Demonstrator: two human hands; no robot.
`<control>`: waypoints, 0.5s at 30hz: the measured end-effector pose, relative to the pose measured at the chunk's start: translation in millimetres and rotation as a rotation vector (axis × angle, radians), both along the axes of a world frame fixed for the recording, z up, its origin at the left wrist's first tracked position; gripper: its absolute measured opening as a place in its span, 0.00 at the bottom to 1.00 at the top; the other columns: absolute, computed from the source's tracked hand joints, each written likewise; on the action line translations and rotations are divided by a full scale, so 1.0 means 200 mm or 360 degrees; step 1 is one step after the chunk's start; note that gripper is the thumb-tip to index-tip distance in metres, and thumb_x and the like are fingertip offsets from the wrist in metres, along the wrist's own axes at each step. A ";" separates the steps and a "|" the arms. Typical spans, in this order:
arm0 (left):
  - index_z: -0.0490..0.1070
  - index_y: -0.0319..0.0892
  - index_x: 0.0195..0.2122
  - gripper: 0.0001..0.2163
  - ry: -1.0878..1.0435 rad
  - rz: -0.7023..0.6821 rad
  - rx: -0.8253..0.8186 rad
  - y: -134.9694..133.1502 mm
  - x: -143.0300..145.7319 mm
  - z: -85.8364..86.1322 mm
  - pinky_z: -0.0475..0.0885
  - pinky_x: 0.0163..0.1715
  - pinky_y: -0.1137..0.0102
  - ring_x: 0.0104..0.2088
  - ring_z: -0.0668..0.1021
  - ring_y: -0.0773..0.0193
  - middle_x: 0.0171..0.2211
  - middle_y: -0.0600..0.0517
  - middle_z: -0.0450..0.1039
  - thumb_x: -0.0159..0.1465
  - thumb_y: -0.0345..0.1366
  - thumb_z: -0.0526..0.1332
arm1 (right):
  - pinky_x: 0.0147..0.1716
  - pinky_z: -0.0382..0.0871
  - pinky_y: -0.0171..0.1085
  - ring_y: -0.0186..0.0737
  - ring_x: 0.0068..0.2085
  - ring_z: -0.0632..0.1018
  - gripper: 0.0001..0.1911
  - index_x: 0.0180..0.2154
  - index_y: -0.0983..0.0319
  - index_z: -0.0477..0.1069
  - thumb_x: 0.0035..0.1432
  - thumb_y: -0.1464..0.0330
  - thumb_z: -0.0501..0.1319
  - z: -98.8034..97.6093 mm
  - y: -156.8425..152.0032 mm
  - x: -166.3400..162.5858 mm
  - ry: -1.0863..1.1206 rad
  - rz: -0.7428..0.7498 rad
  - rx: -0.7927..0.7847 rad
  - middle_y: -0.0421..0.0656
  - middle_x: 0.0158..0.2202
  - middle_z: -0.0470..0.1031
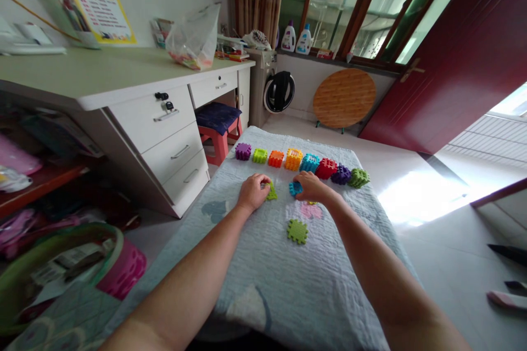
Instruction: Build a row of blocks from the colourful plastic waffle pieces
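Observation:
My left hand (254, 191) is closed on a light green toothed foam tile (272, 192) lying on the pale blue quilted mat (263, 279). My right hand (312, 186) is curled over a blue toothed tile (294, 188). A pink tile (309, 210) lies just under my right wrist, partly hidden. Another green tile (297, 231) lies flat and free nearer to me. Beyond both hands runs a row of several assembled foam cubes, from a purple cube (243, 151) at the left to a green cube (358, 177) at the right.
A white desk with drawers (164, 137) stands to the left, with a red stool (218, 130) tucked under it. A pink and green basket (111, 263) sits at the lower left. A round wooden tabletop (344, 97) leans on the far wall beside a dark red door (457, 60).

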State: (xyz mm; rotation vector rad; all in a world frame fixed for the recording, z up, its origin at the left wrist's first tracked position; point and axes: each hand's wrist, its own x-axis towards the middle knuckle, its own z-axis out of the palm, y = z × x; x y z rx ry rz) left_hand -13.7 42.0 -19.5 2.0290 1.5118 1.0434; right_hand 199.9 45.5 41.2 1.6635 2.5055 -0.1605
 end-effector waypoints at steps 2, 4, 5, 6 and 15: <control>0.74 0.42 0.34 0.06 0.0000 -0.0001 -0.0023 0.00 0.00 0.00 0.71 0.44 0.69 0.39 0.77 0.63 0.35 0.51 0.75 0.56 0.27 0.60 | 0.45 0.62 0.41 0.50 0.48 0.70 0.25 0.47 0.62 0.72 0.44 0.65 0.66 0.02 0.01 0.01 0.0038 -0.0002 0.0053 0.50 0.47 0.71; 0.74 0.42 0.34 0.07 -0.0005 -0.0011 -0.0046 0.00 0.00 0.00 0.71 0.44 0.69 0.39 0.77 0.63 0.35 0.52 0.75 0.56 0.28 0.60 | 0.45 0.62 0.42 0.50 0.47 0.70 0.26 0.48 0.61 0.71 0.45 0.64 0.66 0.07 0.04 0.05 0.0119 -0.0025 0.0166 0.49 0.47 0.70; 0.74 0.42 0.34 0.07 -0.0012 -0.0011 -0.0056 0.00 0.00 0.00 0.71 0.45 0.69 0.39 0.77 0.63 0.35 0.52 0.75 0.55 0.28 0.60 | 0.45 0.62 0.42 0.50 0.47 0.69 0.26 0.49 0.61 0.71 0.45 0.64 0.65 0.10 0.06 0.07 0.0159 -0.0070 0.0236 0.49 0.47 0.70; 0.74 0.42 0.34 0.06 -0.0023 -0.0005 -0.0064 0.00 0.00 0.00 0.71 0.45 0.69 0.39 0.77 0.63 0.35 0.52 0.75 0.55 0.28 0.60 | 0.45 0.61 0.43 0.51 0.47 0.69 0.26 0.49 0.61 0.70 0.46 0.63 0.65 0.13 0.09 0.10 0.0190 -0.0137 0.0313 0.49 0.47 0.70; 0.74 0.42 0.32 0.06 -0.0065 0.0009 -0.0047 0.01 0.00 -0.01 0.71 0.44 0.69 0.37 0.77 0.63 0.34 0.51 0.75 0.55 0.28 0.60 | 0.42 0.60 0.42 0.53 0.47 0.68 0.27 0.49 0.61 0.72 0.45 0.62 0.64 0.24 0.34 0.24 0.0068 -0.0452 0.0384 0.50 0.47 0.72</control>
